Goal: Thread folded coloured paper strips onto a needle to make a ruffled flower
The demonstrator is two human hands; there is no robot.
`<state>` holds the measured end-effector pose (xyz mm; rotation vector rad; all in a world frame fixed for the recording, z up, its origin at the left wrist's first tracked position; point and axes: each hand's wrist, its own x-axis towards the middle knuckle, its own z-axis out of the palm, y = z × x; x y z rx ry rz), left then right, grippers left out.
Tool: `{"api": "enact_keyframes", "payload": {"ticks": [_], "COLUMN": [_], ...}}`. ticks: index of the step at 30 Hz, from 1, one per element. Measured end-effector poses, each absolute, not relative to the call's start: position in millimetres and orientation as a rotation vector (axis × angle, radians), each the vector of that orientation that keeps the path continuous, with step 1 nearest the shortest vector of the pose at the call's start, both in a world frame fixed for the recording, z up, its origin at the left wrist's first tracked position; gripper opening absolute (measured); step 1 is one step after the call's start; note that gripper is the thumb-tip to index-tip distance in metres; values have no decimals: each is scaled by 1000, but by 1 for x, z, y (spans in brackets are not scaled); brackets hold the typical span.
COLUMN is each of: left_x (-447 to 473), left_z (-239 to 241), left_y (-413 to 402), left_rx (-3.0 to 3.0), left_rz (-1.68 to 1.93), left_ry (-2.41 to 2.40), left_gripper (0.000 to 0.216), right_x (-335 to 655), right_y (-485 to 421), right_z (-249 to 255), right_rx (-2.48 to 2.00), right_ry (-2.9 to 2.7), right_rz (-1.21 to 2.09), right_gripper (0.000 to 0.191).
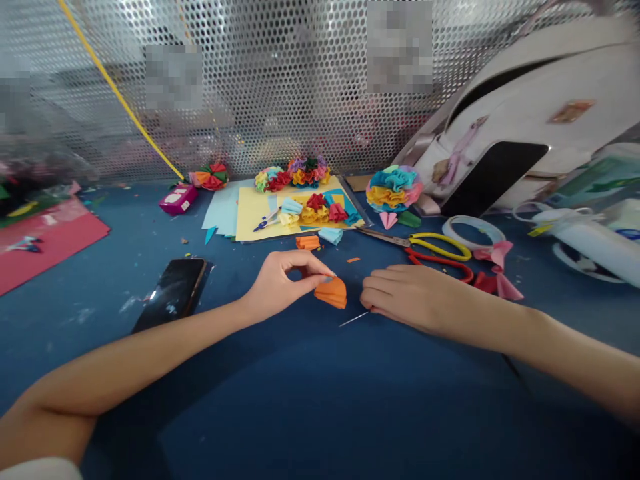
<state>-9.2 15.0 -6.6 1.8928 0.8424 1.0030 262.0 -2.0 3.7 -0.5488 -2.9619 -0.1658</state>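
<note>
My left hand (283, 283) pinches a folded orange paper fan (332, 292) between thumb and fingers, just above the blue table (310, 400). My right hand (407, 297) lies to the right of the fan with its fingers curled together, and a thin needle (354, 319) sticks out from under them toward the left. More folded orange paper (307, 242) lies just beyond the left hand.
A black phone (175, 291) lies at left. Scissors with yellow and red handles (430, 250), a tape roll (474, 231), pink paper pieces (495, 267), yellow sheets with paper flowers (300, 200), a white bag (525, 127) and a red sheet (45, 240) surround the work spot.
</note>
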Motion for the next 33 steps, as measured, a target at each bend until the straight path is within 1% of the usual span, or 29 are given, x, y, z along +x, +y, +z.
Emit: {"api": "enact_keyframes", "payload": {"ticks": [3,7,13,18,28,33], "left_x": [-8,-7,-5,-2,2,3], "left_z": [-7,-3,2,5,8,10], "left_y": [14,12,5,-1,-4,-1], "left_rx": [1919,1992,2038,2005,1893,1826], "left_rz": [1030,1051,1056,984,886,838], "left_ry": [821,765,654,740,805,813], "left_gripper": [10,12,10,9,14,7], "right_x": [259,255,251,245,238,238], "right_y": [-6,-13,-16,-16,-15,-16], "right_z": [11,29,36,34,37,36], "right_rx": [-533,-628,-626,-566,-562,-501], "right_ry": [-2932,-2815,-2658,-2569,-2483,-2480], "right_rz": [-100,22,-304,-504,-637,-744], "right_gripper": [30,27,21,20,17,15]}}
